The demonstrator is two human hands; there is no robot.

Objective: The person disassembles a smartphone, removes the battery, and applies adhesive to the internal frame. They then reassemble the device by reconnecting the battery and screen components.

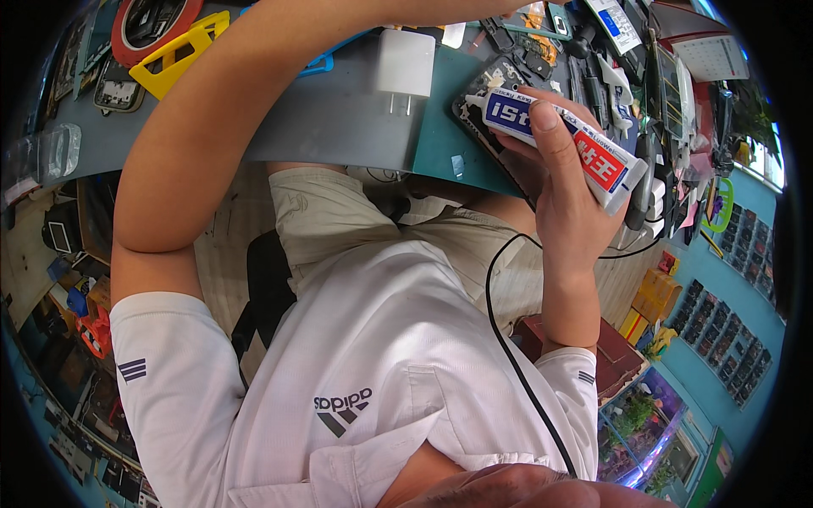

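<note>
Clock from view centre. Grey worktop (296, 131); green mat (439, 127) on it, 12–1 o'clock. Directly on worktop: white two-pin adapter (406, 63), 12; yellow frame (193, 36) and red ring (124, 35), 10–11; scuffed handset (118, 91), 10; clear plastic piece (76, 140), 9–10. On mat: dark flat device (488, 80), partly hidden, 1; clear scrap (458, 166), 1. Mixed parts (595, 95) crowded, 1–2.

Bright daylight, warped edges, black corners

A white plastic squeeze tube (600, 164) bears blue and red panels, the flat mat (447, 110) green, the counter (318, 123) grey.
</note>
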